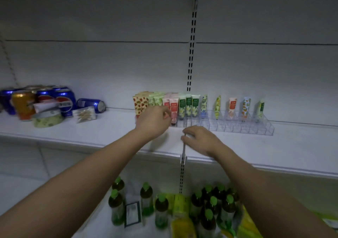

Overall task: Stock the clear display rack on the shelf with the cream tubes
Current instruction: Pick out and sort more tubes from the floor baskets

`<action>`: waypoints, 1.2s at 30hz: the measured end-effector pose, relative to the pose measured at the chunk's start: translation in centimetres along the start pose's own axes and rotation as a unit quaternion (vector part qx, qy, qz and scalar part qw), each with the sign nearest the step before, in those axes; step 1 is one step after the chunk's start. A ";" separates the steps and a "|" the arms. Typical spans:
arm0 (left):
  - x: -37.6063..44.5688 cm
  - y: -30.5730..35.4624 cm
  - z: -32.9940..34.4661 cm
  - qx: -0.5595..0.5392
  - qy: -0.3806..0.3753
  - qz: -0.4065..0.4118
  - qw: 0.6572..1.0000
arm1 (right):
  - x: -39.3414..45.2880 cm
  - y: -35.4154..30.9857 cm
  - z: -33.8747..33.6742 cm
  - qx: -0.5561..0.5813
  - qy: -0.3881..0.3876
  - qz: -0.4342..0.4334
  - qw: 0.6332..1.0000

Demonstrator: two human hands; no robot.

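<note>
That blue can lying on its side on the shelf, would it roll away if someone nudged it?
Probably. The blue can lies on its round side on the flat shelf, so a sideways push would likely roll it. The packet in front might stop it. It looks smooth, so perhaps slippery to grip.

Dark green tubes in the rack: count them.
3, side by side in the clear rack: left, middle, right, just right of the pink tubes. More may be hidden behind.
</note>
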State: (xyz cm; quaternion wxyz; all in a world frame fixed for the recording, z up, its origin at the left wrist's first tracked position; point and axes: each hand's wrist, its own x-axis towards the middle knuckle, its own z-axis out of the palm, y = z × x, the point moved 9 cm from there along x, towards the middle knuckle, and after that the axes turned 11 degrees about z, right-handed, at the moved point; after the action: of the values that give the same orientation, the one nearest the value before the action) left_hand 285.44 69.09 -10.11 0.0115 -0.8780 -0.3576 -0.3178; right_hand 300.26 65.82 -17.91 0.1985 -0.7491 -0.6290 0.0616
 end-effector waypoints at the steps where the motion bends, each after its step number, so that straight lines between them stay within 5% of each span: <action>1: -1.8 -0.4 -0.4 -0.010 0.010 -0.009 1.000 | -0.4 0.0 -0.2 0.024 0.011 0.008 1.000; 10: -19.8 -6.4 -2.7 -0.057 0.069 -0.151 0.984 | -9.4 -7.0 0.5 0.344 0.018 -0.033 0.938; 16: -32.9 -11.8 6.5 -0.073 -0.080 -0.282 0.953 | -14.6 -11.5 10.4 0.410 -0.050 -0.040 0.910; 23: -43.8 -15.0 17.2 -0.125 -0.239 -0.408 0.872 | -17.9 -6.0 31.1 0.275 -0.249 0.121 0.921; 28: -50.6 -16.0 23.2 -0.166 -0.329 -0.457 0.810 | -21.5 -2.3 41.4 0.149 -0.378 0.134 0.904; 36: -58.1 -17.1 30.4 -0.167 -0.386 -0.487 0.766 | -25.3 -0.9 52.9 0.061 -0.493 0.118 0.860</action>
State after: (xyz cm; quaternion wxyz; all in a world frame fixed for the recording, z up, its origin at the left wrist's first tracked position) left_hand 259.76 53.29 -70.84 -0.4304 -0.6228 -0.6527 0.0307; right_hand 276.22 53.11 -69.92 -0.1008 -0.6758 -0.5465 0.4842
